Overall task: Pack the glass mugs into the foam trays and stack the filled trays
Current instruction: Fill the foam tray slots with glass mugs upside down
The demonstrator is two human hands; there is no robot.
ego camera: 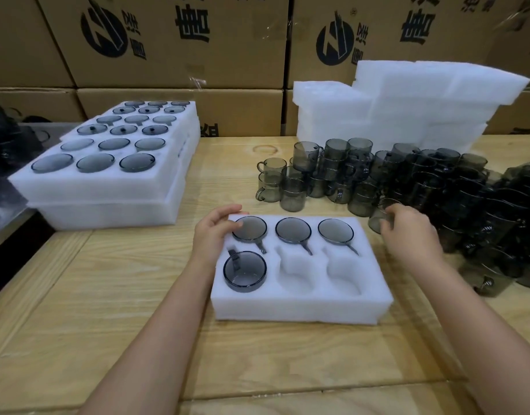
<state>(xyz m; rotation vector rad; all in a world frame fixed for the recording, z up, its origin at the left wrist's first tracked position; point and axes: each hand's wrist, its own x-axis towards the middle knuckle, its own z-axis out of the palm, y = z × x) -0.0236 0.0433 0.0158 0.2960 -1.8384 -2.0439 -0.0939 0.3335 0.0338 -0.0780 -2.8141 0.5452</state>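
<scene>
Trays (102, 187) full of mugs sit in a stack at the far left of the wooden counter (108, 295). Next comes the left grip (216, 235), a bare hand. Its fingers bend over the far left corner of the foam tray (302, 308) in the middle. Its thumb lies on the rim of the far left mug (250, 229). So this grip holds the tray by its corner.

The foam tray has six holes. Three mugs fill the far row. One more, the near left mug (245, 271), sits just below the left grip. The near middle and near right holes show only white foam.

Just past the tray's far right corner is the right grip (407, 232). Its fingers curl round a loose mug (377, 218), close beside the tray. I cannot tell if that mug is lifted. A big pile of dark glass mugs (437, 181) fills the right side, right next to the held mug. Behind the pile is a stack of bare foam pieces (407, 109). Brown boxes (168, 40) line the back.
</scene>
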